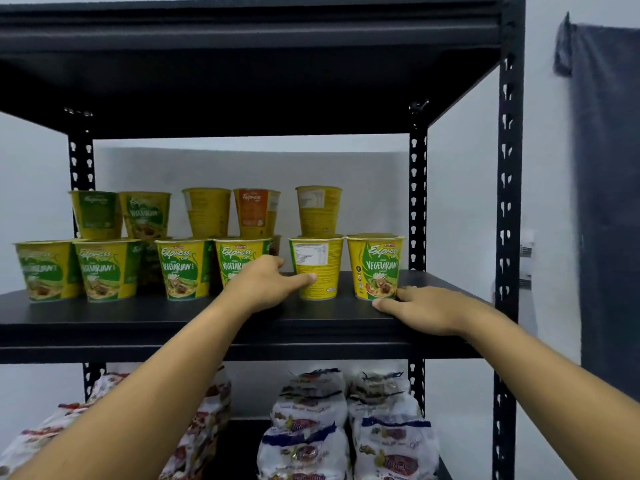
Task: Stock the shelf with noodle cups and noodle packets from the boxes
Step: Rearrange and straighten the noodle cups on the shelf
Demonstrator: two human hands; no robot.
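Observation:
Several yellow-and-green noodle cups stand in two tiers on the black middle shelf. My left hand reaches between two front cups. Its thumb touches the front of a yellow noodle cup that shows its back label, and its fingers sit just left of that cup with a small gap. My right hand lies on the shelf with straight fingers. Its thumb and fingertips touch the base of the rightmost Vegetarian cup. Noodle packets are stacked on the shelf below.
The rack's black upright posts stand at the right, and its top shelf hangs overhead. More packets lie at the lower left. A dark cloth hangs on the wall to the right. Bare shelf shows right of the last cup.

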